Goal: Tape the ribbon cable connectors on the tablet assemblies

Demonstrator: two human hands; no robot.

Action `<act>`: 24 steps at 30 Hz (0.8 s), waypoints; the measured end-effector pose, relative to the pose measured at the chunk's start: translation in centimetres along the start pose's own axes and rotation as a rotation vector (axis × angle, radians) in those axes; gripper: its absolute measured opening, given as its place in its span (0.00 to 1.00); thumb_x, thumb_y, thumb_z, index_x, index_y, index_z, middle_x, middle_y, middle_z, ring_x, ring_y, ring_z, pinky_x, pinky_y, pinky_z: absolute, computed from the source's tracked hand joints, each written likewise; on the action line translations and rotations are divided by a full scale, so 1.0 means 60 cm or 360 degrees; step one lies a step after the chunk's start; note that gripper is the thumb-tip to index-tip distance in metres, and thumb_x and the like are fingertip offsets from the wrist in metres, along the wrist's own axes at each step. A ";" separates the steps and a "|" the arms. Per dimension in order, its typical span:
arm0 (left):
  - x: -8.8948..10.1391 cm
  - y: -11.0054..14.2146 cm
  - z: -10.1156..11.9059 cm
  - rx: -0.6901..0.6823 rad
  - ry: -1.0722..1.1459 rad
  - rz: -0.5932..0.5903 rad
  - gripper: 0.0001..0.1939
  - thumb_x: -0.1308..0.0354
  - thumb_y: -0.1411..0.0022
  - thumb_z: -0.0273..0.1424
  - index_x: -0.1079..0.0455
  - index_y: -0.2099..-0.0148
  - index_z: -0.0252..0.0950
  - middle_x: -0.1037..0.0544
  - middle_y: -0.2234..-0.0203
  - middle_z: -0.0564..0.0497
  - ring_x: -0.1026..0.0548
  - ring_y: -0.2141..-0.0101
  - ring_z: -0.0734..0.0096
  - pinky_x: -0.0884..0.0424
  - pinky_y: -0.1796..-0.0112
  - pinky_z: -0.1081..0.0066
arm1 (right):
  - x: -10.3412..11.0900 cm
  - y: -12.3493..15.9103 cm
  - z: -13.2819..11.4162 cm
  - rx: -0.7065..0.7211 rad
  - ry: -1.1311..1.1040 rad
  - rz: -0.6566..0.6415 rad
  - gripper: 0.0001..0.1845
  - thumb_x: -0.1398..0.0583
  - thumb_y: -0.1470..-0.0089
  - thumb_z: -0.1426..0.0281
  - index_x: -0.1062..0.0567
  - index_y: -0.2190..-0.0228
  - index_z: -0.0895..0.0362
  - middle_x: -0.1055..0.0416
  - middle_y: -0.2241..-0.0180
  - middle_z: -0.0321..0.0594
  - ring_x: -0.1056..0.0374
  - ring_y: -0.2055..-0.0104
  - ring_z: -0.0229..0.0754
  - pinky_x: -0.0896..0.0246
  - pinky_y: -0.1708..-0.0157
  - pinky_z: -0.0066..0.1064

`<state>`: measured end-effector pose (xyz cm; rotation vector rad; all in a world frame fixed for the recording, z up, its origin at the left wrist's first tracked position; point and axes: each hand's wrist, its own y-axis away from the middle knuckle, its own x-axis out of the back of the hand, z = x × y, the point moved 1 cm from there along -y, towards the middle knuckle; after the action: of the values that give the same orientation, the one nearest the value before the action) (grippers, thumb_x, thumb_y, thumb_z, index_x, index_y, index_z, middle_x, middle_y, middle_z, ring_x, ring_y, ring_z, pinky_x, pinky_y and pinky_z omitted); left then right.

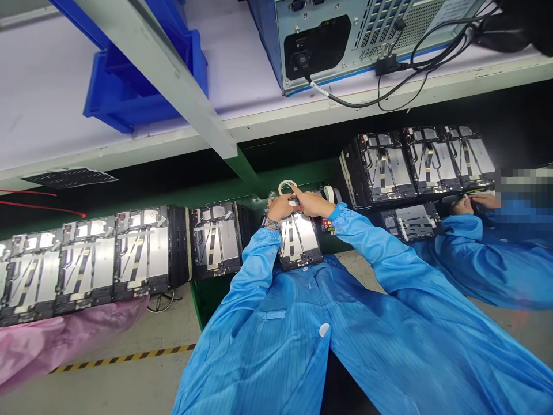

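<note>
An opened tablet-like device (299, 239) with silver panels and dark strips lies in front of my body. My left hand (280, 207), with a watch at its wrist, is closed at the top end of this device, and its fingertips are hidden. Beside it, my right hand (315, 203) has its thumb and fingers closed against a thin pale ring like a roll of tape (286, 183). The two hands nearly meet over the device's top edge. Just past my right wrist stands a white roll (332, 194), with a small red lit display (327, 225) below it.
Stacks of similar devices stand to the left (142, 248) and right (384, 167). A co-worker's hands (475, 202) are at the right, near another device (410, 222). Overhead, a shelf (268, 124) carries blue bins (142, 86) and a computer case (319, 46) with cables. A pink sleeve (86, 334) shows at left.
</note>
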<state>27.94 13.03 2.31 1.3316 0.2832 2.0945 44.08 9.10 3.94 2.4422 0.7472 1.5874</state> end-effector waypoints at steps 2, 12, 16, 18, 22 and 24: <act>0.000 0.000 0.001 0.0007 -0.0012 -0.0005 0.30 0.33 0.40 0.49 0.25 0.37 0.47 0.20 0.42 0.44 0.26 0.39 0.43 0.39 0.39 0.51 | 0.000 0.002 -0.001 0.0009 0.0008 0.0004 0.55 0.37 0.42 0.77 0.60 0.24 0.60 0.21 0.49 0.59 0.23 0.50 0.61 0.37 0.60 0.37; -0.002 -0.002 0.000 0.0001 -0.0013 -0.0001 0.32 0.33 0.40 0.51 0.26 0.36 0.46 0.20 0.42 0.44 0.27 0.39 0.42 0.40 0.38 0.49 | 0.002 0.006 -0.008 -0.0035 0.0122 0.0047 0.54 0.38 0.41 0.77 0.61 0.24 0.52 0.28 0.42 0.59 0.24 0.50 0.60 0.37 0.60 0.37; -0.003 -0.004 -0.002 0.0002 -0.0019 -0.0023 0.32 0.34 0.40 0.52 0.27 0.37 0.46 0.21 0.40 0.45 0.29 0.37 0.43 0.41 0.37 0.50 | 0.002 0.006 0.012 -0.0128 -0.0032 0.0129 0.57 0.32 0.41 0.67 0.59 0.24 0.51 0.29 0.43 0.58 0.26 0.50 0.60 0.36 0.58 0.38; -0.003 -0.005 -0.003 -0.0001 -0.0023 -0.0032 0.32 0.34 0.39 0.51 0.27 0.37 0.46 0.22 0.39 0.45 0.30 0.37 0.44 0.42 0.37 0.51 | -0.003 0.007 0.025 -0.0154 -0.0188 0.0163 0.59 0.30 0.43 0.66 0.58 0.24 0.51 0.27 0.47 0.53 0.27 0.52 0.56 0.37 0.58 0.37; -0.004 -0.006 -0.006 0.0002 -0.0034 -0.0028 0.31 0.34 0.39 0.51 0.27 0.37 0.47 0.23 0.38 0.46 0.30 0.38 0.45 0.42 0.37 0.51 | -0.019 0.010 0.046 -0.0231 -0.0559 0.0236 0.59 0.29 0.45 0.68 0.55 0.25 0.57 0.25 0.56 0.44 0.29 0.57 0.48 0.38 0.59 0.33; -0.004 -0.005 -0.006 0.0002 -0.0034 -0.0028 0.30 0.34 0.39 0.51 0.27 0.37 0.48 0.23 0.38 0.46 0.29 0.38 0.45 0.42 0.38 0.51 | -0.028 0.010 0.052 -0.0284 -0.0687 0.0308 0.56 0.31 0.45 0.70 0.53 0.25 0.57 0.26 0.58 0.41 0.30 0.58 0.46 0.38 0.59 0.32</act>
<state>27.81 13.18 1.78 1.3471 0.2863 2.0647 46.52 8.28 1.40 2.6447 0.2938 1.0557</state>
